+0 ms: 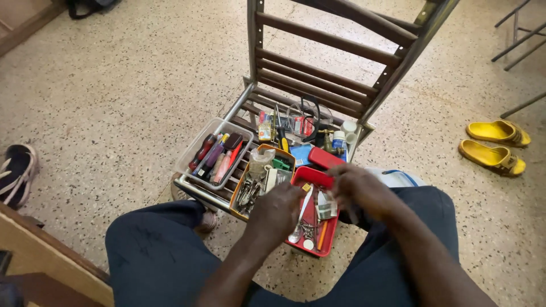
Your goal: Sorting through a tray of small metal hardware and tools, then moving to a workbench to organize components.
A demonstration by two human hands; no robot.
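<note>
The person sits facing a metal-framed chair with dark wooden slats (318,62), whose seat serves as the carrier for several trays. Both hands work just below the centre of the frame, over the red rectangular plastic tray (328,241).

Left hand (276,213): positioned over the left half of the red tray, knuckles toward the camera, fingers curled downward. The grip appears clenched, but the fingertips are hidden by the back of the hand, so what it grasps, if anything, cannot be told.

Right hand (361,190): positioned over the upper right edge of the red tray, just beside a flat red oblong item (325,158). Its fingers are bent inward toward the left hand; whether they pinch a small part cannot be told.

Key relation: the two hands nearly meet, with a narrow gap between them. In that gap lies a slim silver metal tool (302,216), its long axis running from upper right to lower left of the tray. The left hand is the nearer of the two to its lower end.

Surroundings: an orange tray of small metal parts (250,193) touches the red tray's left side. A clear plastic container of screwdrivers and pens (216,153) sits further left. A pair of yellow sandals (495,145) lies on the speckled floor at the right of the frame.
</note>
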